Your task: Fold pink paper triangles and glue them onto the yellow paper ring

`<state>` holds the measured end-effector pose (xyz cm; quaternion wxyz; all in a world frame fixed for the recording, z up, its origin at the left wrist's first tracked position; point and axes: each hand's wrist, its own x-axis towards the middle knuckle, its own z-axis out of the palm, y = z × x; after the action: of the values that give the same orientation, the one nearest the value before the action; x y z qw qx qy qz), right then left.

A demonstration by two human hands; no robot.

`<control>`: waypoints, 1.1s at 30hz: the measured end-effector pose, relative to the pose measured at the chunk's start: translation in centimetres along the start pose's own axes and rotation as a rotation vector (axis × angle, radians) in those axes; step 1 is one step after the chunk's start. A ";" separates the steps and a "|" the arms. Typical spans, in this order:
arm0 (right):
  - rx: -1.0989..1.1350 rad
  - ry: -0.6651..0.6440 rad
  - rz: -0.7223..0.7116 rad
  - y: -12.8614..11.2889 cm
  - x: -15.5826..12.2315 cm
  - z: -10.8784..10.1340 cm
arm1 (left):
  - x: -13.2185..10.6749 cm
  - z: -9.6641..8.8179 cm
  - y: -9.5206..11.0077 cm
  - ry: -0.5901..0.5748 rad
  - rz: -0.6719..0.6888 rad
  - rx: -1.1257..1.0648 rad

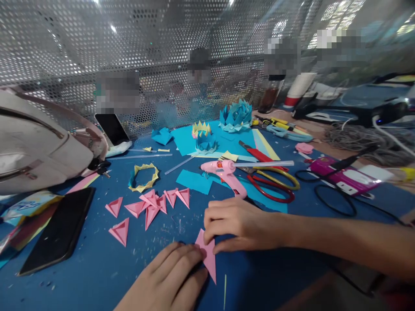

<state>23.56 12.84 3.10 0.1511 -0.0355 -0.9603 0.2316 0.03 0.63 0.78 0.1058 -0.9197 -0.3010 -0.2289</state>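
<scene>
A pink piece of folded paper (209, 255), with a point toward me, lies on the blue table between both hands. My left hand (171, 274) holds its left edge, fingers together and tips on the paper. Curled over its upper right part, my right hand (235, 224) grips it between thumb and fingers. Several small folded pink triangles (120, 232) lie to the left, some piled together. Just beyond my right hand rests a pink glue gun (227, 170) with a clear glue stick in its back.
Scissors (274, 183) lie right of the glue gun. A yellow paper ring (156, 176) and a blue paper lotus (236, 115) stand farther back. At left are a black phone (60, 231) and a white bag (39, 144); at right, a purple power strip (343, 175) with cords.
</scene>
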 end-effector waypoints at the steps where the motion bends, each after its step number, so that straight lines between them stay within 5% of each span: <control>1: 0.026 0.003 0.005 0.0 0.0 0.0 | 0.0 0.0 0.0 0.005 0.001 0.011; 15: 0.280 -0.063 0.141 -0.4 0.2 0.0 | 0.5 -0.7 -0.2 -0.045 -0.012 -0.056; 33: 0.108 -0.105 -0.097 0.5 -0.2 -1.6 | 0.3 -0.3 -0.1 -0.010 -0.024 -0.057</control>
<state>24.27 13.94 4.22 0.1134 0.0316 -0.9537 0.2769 0.05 0.78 1.20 0.0755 -0.9197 -0.3061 -0.2341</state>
